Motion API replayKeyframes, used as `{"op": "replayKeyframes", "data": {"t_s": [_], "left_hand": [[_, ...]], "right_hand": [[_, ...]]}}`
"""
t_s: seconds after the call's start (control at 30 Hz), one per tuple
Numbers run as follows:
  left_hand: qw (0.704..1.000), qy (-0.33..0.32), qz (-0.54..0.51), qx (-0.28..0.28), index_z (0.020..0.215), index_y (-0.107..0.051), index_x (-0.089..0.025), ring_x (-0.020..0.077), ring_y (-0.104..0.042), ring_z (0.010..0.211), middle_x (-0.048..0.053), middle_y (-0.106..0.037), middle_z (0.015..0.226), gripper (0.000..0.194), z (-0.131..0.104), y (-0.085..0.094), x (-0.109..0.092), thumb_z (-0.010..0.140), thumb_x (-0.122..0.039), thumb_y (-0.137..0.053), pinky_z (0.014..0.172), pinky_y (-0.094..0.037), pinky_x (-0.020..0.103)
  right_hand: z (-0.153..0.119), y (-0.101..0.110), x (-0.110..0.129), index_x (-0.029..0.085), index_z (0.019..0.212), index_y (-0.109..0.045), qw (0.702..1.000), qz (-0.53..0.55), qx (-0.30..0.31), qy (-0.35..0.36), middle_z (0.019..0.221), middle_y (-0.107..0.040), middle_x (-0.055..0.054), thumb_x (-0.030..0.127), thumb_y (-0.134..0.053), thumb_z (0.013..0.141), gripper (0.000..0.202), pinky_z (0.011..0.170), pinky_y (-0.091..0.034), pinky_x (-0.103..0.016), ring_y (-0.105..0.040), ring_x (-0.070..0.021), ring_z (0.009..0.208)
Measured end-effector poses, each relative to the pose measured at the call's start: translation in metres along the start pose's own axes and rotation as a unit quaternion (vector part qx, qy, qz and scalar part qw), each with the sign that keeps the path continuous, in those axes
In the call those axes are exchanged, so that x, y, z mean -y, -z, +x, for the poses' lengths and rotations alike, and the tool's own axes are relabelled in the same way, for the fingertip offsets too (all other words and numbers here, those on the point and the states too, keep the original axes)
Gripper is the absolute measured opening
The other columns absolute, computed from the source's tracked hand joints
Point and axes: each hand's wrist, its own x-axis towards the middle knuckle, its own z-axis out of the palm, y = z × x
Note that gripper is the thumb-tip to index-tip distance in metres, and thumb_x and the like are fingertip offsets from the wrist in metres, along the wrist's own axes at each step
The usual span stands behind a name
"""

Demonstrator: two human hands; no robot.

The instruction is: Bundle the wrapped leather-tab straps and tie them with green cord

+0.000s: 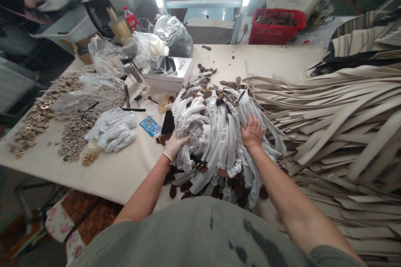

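In front of me lies a large heap of straps wrapped in white material (224,142), with brown tabs and gold-coloured buckles showing at the ends. My left hand (176,145), in a pale thin glove, grips the heap's left side. Its thumb lies over the wrapped straps, and its other fingers are partly hidden. On the right side of the heap rests my right hand (252,132), its fingers laid on the straps and slightly bent. Close beyond my left hand are a dark flat object (168,122) and a blue printed packet (150,126).
Loose beige strips (338,121) cover the table's right side. On the left are gold-coloured buckles (39,112), small beige pieces (78,133) and a white cloth bundle (113,129). Behind stand a white box (171,76), plastic bags (173,35) and a red basket (275,29).
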Motion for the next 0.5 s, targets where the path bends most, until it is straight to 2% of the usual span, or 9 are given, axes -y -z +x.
{"op": "replayKeyframes", "data": {"t_s": [0.03, 0.1, 0.17, 0.2, 0.27, 0.33, 0.37, 0.43, 0.5], "left_hand": [[1.000, 0.005, -0.009, -0.001, 0.132, -0.058, -0.011, 0.0320, -0.063, 0.120, 0.018, -0.066, 0.130, 0.082, 0.003, 0.000, 0.001, 0.062, -0.040, -0.089, 0.110, -0.045, 0.046], [0.999, 0.022, -0.026, 0.013, 0.132, -0.059, -0.010, 0.0329, -0.064, 0.118, 0.019, -0.066, 0.130, 0.084, 0.008, 0.003, 0.003, 0.060, -0.042, -0.089, 0.109, -0.045, 0.047], [0.998, 0.036, -0.033, 0.029, 0.131, -0.061, -0.009, 0.0342, -0.065, 0.116, 0.020, -0.067, 0.129, 0.084, 0.012, 0.005, 0.004, 0.060, -0.044, -0.090, 0.108, -0.046, 0.048], [0.998, 0.038, -0.034, 0.032, 0.131, -0.062, -0.009, 0.0345, -0.065, 0.116, 0.020, -0.067, 0.128, 0.084, 0.012, 0.006, 0.004, 0.060, -0.045, -0.090, 0.108, -0.046, 0.048], [0.998, 0.032, -0.043, 0.033, 0.130, -0.063, -0.010, 0.0344, -0.064, 0.118, 0.019, -0.068, 0.128, 0.083, 0.012, 0.007, 0.003, 0.061, -0.045, -0.090, 0.109, -0.045, 0.047], [0.997, 0.032, -0.064, 0.037, 0.129, -0.065, -0.012, 0.0336, -0.063, 0.120, 0.017, -0.068, 0.129, 0.079, 0.012, 0.007, 0.003, 0.062, -0.045, -0.090, 0.111, -0.044, 0.046], [0.995, 0.041, -0.073, 0.045, 0.127, -0.066, -0.013, 0.0335, -0.063, 0.121, 0.016, -0.068, 0.130, 0.076, 0.013, 0.009, 0.003, 0.062, -0.044, -0.090, 0.111, -0.044, 0.046], [0.991, 0.071, -0.093, 0.069, 0.123, -0.068, -0.012, 0.0342, -0.063, 0.121, 0.016, -0.068, 0.130, 0.073, 0.014, 0.013, 0.003, 0.062, -0.045, -0.090, 0.112, -0.044, 0.047], [0.984, 0.097, -0.116, 0.092, 0.123, -0.068, -0.011, 0.0350, -0.064, 0.118, 0.016, -0.069, 0.127, 0.075, 0.016, 0.020, 0.005, 0.060, -0.047, -0.091, 0.112, -0.044, 0.048]], "right_hand": [[-0.001, 0.011, 0.003, 0.004, 0.152, -0.036, 1.000, 0.002, -0.004, 0.005, 0.159, -0.034, -0.021, 0.035, -0.048, 0.093, 0.067, 0.120, -0.028, -0.053, -0.030, -0.0342, 0.146], [-0.010, 0.035, 0.014, 0.002, 0.150, -0.038, 0.997, 0.020, -0.065, 0.039, 0.157, -0.034, -0.024, 0.039, -0.053, 0.092, 0.070, 0.118, -0.030, -0.056, -0.032, -0.0369, 0.145], [-0.027, 0.056, 0.035, 0.005, 0.143, -0.048, 0.983, 0.064, -0.130, 0.111, 0.145, -0.048, -0.024, 0.042, -0.049, 0.097, 0.059, 0.113, -0.038, -0.052, -0.045, -0.0348, 0.135], [-0.038, 0.062, 0.049, 0.008, 0.136, -0.055, 0.977, 0.086, -0.126, 0.152, 0.134, -0.057, -0.021, 0.042, -0.046, 0.100, 0.050, 0.108, -0.043, -0.048, -0.053, -0.0322, 0.125], [-0.058, 0.066, 0.084, 0.013, 0.112, -0.068, 0.973, 0.093, -0.023, 0.209, 0.105, -0.068, -0.014, 0.043, -0.043, 0.105, 0.040, 0.092, -0.051, -0.042, -0.063, -0.0285, 0.102], [-0.073, 0.059, 0.120, 0.014, 0.092, -0.073, 0.971, 0.043, 0.103, 0.210, 0.090, -0.068, -0.013, 0.047, -0.049, 0.105, 0.043, 0.079, -0.053, -0.039, -0.066, -0.0289, 0.091], [-0.076, 0.054, 0.136, 0.013, 0.087, -0.074, 0.969, 0.018, 0.143, 0.199, 0.087, -0.068, -0.014, 0.050, -0.052, 0.103, 0.046, 0.075, -0.052, -0.038, -0.067, -0.0298, 0.088], [-0.076, 0.044, 0.162, 0.010, 0.086, -0.075, 0.965, -0.005, 0.186, 0.185, 0.087, -0.069, -0.017, 0.054, -0.054, 0.102, 0.051, 0.072, -0.052, -0.037, -0.069, -0.0313, 0.086], [-0.070, 0.038, 0.178, 0.007, 0.093, -0.076, 0.959, 0.015, 0.227, 0.170, 0.092, -0.070, -0.020, 0.054, -0.053, 0.103, 0.054, 0.076, -0.053, -0.040, -0.070, -0.0342, 0.090]]}}
